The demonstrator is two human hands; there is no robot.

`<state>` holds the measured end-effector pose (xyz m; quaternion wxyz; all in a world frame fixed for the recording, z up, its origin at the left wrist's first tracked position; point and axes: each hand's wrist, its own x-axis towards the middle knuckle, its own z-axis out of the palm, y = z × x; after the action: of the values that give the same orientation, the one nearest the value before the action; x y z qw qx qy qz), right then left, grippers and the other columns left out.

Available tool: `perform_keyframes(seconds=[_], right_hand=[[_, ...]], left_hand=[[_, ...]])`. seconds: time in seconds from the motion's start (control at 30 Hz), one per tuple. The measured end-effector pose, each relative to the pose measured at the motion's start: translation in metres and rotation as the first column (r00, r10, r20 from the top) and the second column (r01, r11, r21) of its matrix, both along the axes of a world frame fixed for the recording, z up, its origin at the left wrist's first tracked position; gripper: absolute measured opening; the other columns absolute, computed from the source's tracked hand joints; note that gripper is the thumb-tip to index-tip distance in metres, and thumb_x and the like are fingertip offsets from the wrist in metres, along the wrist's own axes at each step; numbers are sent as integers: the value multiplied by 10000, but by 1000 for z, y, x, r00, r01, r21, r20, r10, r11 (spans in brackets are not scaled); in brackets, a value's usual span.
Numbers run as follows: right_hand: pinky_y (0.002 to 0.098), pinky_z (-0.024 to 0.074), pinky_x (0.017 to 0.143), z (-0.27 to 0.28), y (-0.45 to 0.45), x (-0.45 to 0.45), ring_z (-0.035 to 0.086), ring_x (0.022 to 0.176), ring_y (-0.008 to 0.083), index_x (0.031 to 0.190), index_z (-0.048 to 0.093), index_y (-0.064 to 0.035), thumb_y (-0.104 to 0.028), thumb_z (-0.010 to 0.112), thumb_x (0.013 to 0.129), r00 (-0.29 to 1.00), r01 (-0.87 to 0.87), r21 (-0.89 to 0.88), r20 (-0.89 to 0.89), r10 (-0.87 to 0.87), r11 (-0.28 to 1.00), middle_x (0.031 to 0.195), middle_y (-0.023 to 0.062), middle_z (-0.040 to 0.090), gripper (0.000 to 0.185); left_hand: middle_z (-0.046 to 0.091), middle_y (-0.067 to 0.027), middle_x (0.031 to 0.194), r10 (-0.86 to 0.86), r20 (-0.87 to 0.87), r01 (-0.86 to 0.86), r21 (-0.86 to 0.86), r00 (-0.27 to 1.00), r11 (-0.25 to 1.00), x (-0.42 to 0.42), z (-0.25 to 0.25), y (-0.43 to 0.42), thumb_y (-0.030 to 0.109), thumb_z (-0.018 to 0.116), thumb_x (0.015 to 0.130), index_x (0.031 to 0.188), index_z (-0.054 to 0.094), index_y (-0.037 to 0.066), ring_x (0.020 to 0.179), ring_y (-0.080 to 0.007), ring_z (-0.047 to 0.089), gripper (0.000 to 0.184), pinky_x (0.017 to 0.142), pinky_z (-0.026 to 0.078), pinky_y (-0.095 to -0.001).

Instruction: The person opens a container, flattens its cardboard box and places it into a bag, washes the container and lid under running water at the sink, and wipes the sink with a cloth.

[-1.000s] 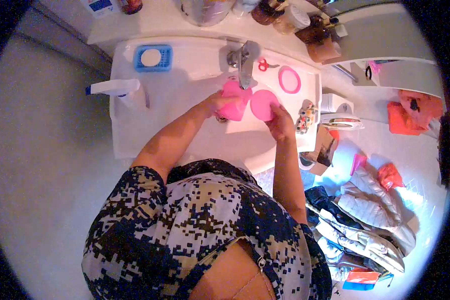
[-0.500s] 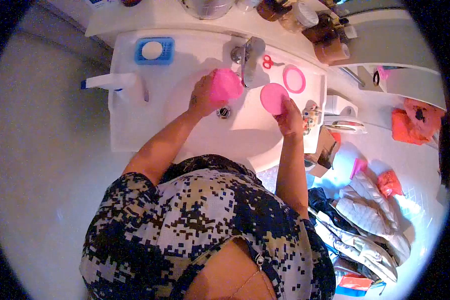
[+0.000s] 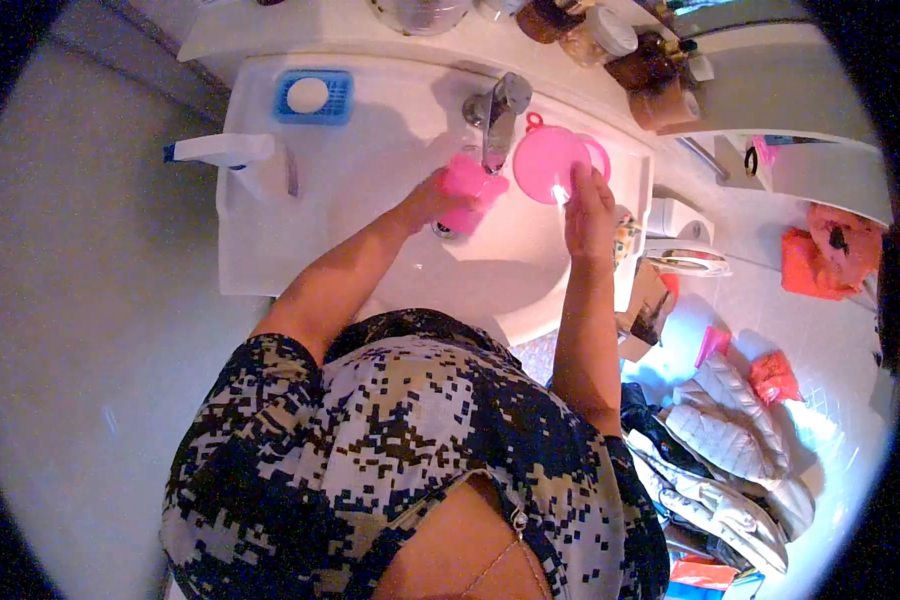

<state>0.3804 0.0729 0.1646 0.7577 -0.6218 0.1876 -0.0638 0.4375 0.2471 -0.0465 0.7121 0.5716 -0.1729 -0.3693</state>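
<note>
My left hand (image 3: 428,200) is closed around a pink cup-like object (image 3: 473,192) under the spout of the chrome faucet (image 3: 506,105), over the basin of the white sink (image 3: 370,130). It partly covers the drain (image 3: 444,229). Between the fingers and thumb of my right hand (image 3: 592,212) is a flat round pink lid (image 3: 547,165), its face turned up. The lid hides most of a pink ring (image 3: 599,158) on the sink's right ledge. Just above the lid shows the red handle of scissors (image 3: 535,120); their blades are hidden.
A blue soap dish (image 3: 340,98) with white soap (image 3: 307,96) sits at the back left. A white spray bottle (image 3: 235,152) stands on the left rim. Jars and bottles (image 3: 640,70) line the shelf behind. Clothes (image 3: 725,440) are piled at lower right.
The pink cup-like object has moved down and right, below the spout. My right hand has carried the lid up, so that it now overlaps the ring and the scissors.
</note>
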Motion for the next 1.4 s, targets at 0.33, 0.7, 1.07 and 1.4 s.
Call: perform_keyframes(seconds=[0.33,0.7,1.07,1.4], right_hand=[[461,251,1059,7,26,45,476,1188,250,1117,576,-84,-285,547,888,852,-154,-943,24,524,295,1320,66,489,306],[267,395,878,-17,42,14,546,967,160,938,586,-21,-210,591,873,956,-134,-621,124,266,772,1117,86,594,200],[247,453,785,-43,5,-17,564,863,102,1014,594,-24,-208,575,895,977,206,74,-76,-200,976,947,12,613,219],[353,449,942,-11,39,22,525,1115,235,1259,424,6,-216,453,940,1000,-8,573,-15,20,819,1218,114,529,389]], left_hand=[[564,-100,1123,-59,818,-517,415,572,749,-4,50,31,294,755,566,1194,500,124,1053,-281,534,699,879,416,-426],[607,-123,1119,-600,-56,239,944,798,229,-11,144,87,571,667,629,1134,593,110,1030,-270,583,688,892,435,-399],[600,-155,1110,-143,266,-35,568,953,822,24,135,103,386,780,608,1205,501,47,1025,-286,582,741,903,448,-364],[498,-149,1213,538,628,-605,-133,561,785,97,56,93,139,829,548,1280,367,33,1108,-302,492,872,958,387,-390]])
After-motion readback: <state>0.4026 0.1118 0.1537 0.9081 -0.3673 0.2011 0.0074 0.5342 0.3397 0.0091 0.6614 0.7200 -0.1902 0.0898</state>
